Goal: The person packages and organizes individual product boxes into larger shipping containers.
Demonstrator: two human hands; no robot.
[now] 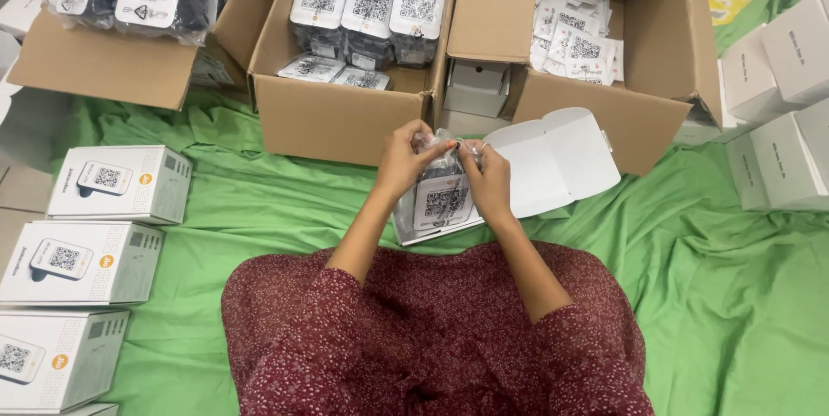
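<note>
place: makeshift packing spot on a home floor | evidence: green sheet (691, 295) spread over the floor, open cardboard cartons (345, 118) of bagged devices, stacked white retail boxes (121, 183)

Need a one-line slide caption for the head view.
Both hands, left and right, grip a bagged device above an open white box on green cloth.

a small dark device (445, 196) with a white code face — bagged in clear plastic, upright over an open white box (553, 161).

Three brown cartons (345, 118), four printed white boxes (121, 183) at left
</note>
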